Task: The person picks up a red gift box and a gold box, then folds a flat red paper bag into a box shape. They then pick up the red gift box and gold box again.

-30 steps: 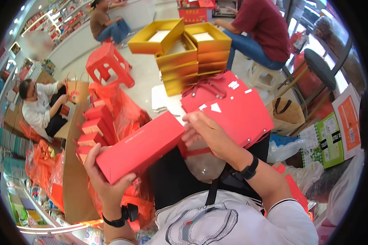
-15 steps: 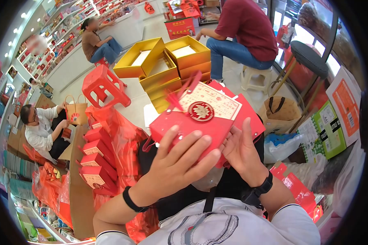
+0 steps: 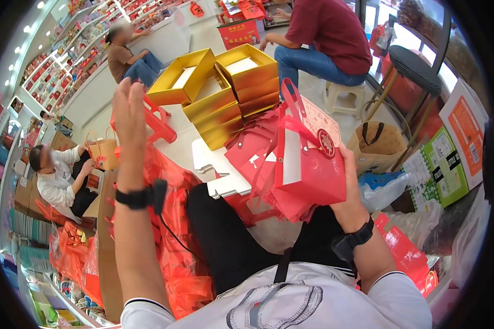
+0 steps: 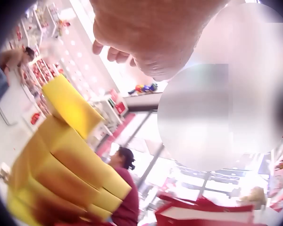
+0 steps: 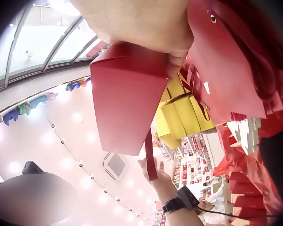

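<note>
In the head view my right hand (image 3: pixel 350 183) grips a red gift bag (image 3: pixel 315 178) by its side, partly hidden fingers behind it. This boxy bag has a ribbon handle (image 3: pixel 292 100), a cream printed panel and a round red-and-gold medallion (image 3: pixel 326 142). From the right wrist, its plain red face (image 5: pixel 125 106) shows below the palm. My left hand (image 3: pixel 129 118) is raised at the left, fingers straight and nothing in it. Flattened red bags (image 3: pixel 250 148) lie over my lap behind the held one, beside white card pieces (image 3: pixel 230 183).
Stacked gold boxes (image 3: pixel 211 107) stand ahead, a red plastic stool (image 3: pixel 158 123) left of them. Red plastic sheeting (image 3: pixel 173 175) lies beside my left leg. One person (image 3: pixel 332 49) sits ahead right, another (image 3: pixel 60 175) at left. A brown paper bag (image 3: pixel 376 148) stands at right.
A plain red box in my left hand gave way to the decorated bag between both hands. Since then my left hand has let go and risen to the left; my right holds the bag farther right.
</note>
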`<state>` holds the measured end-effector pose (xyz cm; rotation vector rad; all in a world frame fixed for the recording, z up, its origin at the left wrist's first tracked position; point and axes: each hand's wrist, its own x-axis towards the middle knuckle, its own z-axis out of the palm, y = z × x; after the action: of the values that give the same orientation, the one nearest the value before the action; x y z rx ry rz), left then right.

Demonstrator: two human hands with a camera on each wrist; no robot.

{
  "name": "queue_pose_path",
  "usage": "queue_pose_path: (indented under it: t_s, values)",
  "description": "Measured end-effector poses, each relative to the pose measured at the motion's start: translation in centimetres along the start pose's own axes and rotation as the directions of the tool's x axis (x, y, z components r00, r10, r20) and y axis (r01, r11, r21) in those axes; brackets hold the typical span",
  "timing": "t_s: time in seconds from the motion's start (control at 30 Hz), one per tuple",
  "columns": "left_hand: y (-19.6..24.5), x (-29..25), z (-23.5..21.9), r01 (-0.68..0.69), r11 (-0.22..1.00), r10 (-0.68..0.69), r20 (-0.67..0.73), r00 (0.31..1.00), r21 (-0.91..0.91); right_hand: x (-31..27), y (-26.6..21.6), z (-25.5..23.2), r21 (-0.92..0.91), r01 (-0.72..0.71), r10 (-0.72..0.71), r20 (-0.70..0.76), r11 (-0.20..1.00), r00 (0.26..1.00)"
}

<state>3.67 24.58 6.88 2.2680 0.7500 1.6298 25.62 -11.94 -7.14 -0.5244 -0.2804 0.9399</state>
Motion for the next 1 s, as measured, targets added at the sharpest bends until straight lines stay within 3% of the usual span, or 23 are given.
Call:
queue_pose_path:
  t_s: [0.07, 0.1, 0.2, 0.3, 0.4, 0.5, 0.6, 0.7, 0.9, 1.0]
  values:
    - [-4.3, 2.6, -0.7, 0.206, 0.978, -0.204, 0.112, 0.972, -0.006, 0.2, -0.5, -0.1, 0.012, -0.009, 0.010, -0.028, 1.000, 1.000]
    - [-4.4, 3.1, -0.6, 0.307, 0.952, -0.303, 0.167, 0.938, 0.000, 0.5, -0.6, -0.4, 0.010, -0.007, 0.007, -0.036, 1.000, 0.999]
    - [-4.3, 3.5, -0.1, 0.657, 0.753, -0.636, 0.293, 0.714, 0.033, 1.0, -0.7, -1.6, 0.003, -0.014, 0.014, -0.050, 1.000, 0.999]
    - [-5.5, 3.3, 0.4, 0.734, 0.679, -0.668, 0.419, 0.615, 0.007, 1.1, -0.7, -1.6, -0.002, -0.027, 0.027, -0.056, 1.000, 0.998]
    - [-6.3, 3.4, 0.9, 0.781, 0.625, -0.704, 0.427, 0.567, -0.005, 1.0, -0.6, -1.2, -0.006, -0.027, 0.027, -0.052, 1.000, 0.998]
    - [-7.0, 3.7, 0.9, 0.787, 0.618, -0.677, 0.511, 0.530, 0.002, 1.3, -0.5, -1.2, 0.010, -0.036, 0.036, -0.030, 0.999, 0.999]
    - [-7.3, 3.6, 1.0, 0.800, 0.599, -0.683, 0.503, 0.530, -0.031, 1.6, -0.1, -1.5, 0.032, -0.045, 0.045, -0.024, 0.999, 0.999]
    - [-6.3, 3.3, 0.9, 0.837, 0.543, -0.683, 0.545, 0.486, -0.066, 1.5, 0.0, -1.3, 0.027, -0.044, 0.045, -0.022, 0.999, 0.999]
    - [-6.5, 2.7, 1.6, 0.860, 0.486, -0.705, 0.512, 0.491, -0.156, 1.6, 0.1, -1.5, 0.014, -0.047, 0.048, -0.024, 0.999, 0.999]
    - [-7.8, 2.4, 1.4, 0.834, 0.438, -0.664, 0.504, 0.552, -0.335, 1.3, 0.0, -0.8, 0.032, -0.044, 0.046, -0.051, 0.998, 0.998]
